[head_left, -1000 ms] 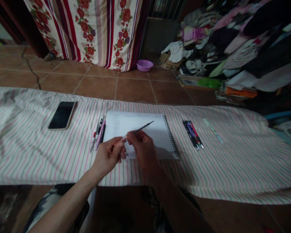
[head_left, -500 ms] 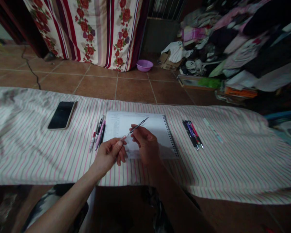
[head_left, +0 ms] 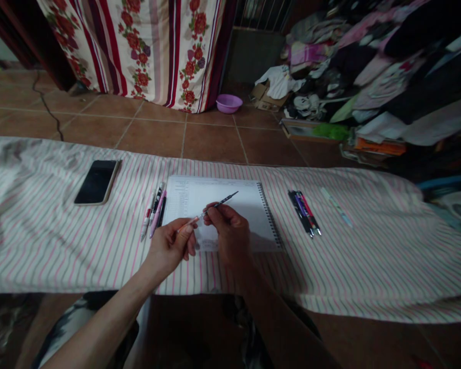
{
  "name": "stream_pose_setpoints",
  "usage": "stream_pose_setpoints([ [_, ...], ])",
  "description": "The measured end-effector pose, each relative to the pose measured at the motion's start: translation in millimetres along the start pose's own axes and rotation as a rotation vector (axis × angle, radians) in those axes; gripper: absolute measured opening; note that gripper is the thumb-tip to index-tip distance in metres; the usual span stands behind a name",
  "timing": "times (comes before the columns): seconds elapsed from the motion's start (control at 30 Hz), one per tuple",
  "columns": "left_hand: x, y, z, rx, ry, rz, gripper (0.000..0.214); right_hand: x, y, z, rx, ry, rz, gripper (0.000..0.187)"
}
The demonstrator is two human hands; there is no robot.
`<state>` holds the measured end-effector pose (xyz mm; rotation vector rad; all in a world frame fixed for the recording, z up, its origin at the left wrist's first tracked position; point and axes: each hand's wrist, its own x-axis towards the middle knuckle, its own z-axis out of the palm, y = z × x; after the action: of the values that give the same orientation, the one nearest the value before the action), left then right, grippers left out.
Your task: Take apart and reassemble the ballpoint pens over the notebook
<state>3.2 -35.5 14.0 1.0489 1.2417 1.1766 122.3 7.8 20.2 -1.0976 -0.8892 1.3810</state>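
Between both hands is a slim pen (head_left: 226, 197), slanting up to the right. Its far part is dark with pale marks and ends in a thin point; its near part looks clear and pinkish. My left hand (head_left: 174, 238) pinches the near part between thumb and forefinger. My right hand (head_left: 230, 230) grips the dark part near its middle, fingertips partly hiding it. Whether the two parts are joined I cannot tell. Beneath the hands lies an open spiral notebook (head_left: 244, 192) with a mostly blank page.
Several pens (head_left: 153, 210) lie left of the notebook, near a phone (head_left: 97, 182). To the right are more pens (head_left: 305, 212) and a pale patterned stick (head_left: 336, 206). A striped cloth (head_left: 369, 246) covers the surface. A purple basin (head_left: 229, 104) stands on the tiled floor.
My right hand has shifted slightly left and down along the pen, nearer my left hand. The pen's point sits a little lower and further right.
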Motion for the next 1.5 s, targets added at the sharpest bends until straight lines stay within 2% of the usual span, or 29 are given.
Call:
stream_pose_setpoints([
  [0.13,0,7,2.1,-0.054,-0.003,-0.014,0.034,4,4,-2,0.159,0.048,0.035,0.012],
  [0.27,3,14,8.2,-0.259,-0.042,-0.004,0.046,11,5,-6,0.354,0.153,0.173,0.017],
  [0.33,5,14,10.0,-0.386,-0.022,-0.032,0.042,14,6,-6,0.399,0.173,0.23,0.018],
  [0.47,7,15,8.8,-0.665,0.025,-0.208,0.027,14,10,0,0.414,0.142,0.275,0.022],
  [0.6,8,19,4.3,-0.851,-0.042,-0.364,0.033,16,15,4,0.388,0.145,0.244,0.022],
  [0.7,10,19,0.1,-0.941,0.015,-0.432,0.04,19,16,3,0.381,0.143,0.188,0.019],
  [1.0,13,12,-10.4,-1.017,0.094,-0.416,0.044,23,12,-2,0.38,0.102,0.219,0.023],
  [1.27,12,13,-11.3,-0.954,0.134,-0.389,0.04,21,12,-2,0.355,0.091,0.221,0.019],
  [1.5,11,17,-9.6,-1.024,0.131,-0.345,0.042,23,14,-2,0.375,0.072,0.222,0.021],
])
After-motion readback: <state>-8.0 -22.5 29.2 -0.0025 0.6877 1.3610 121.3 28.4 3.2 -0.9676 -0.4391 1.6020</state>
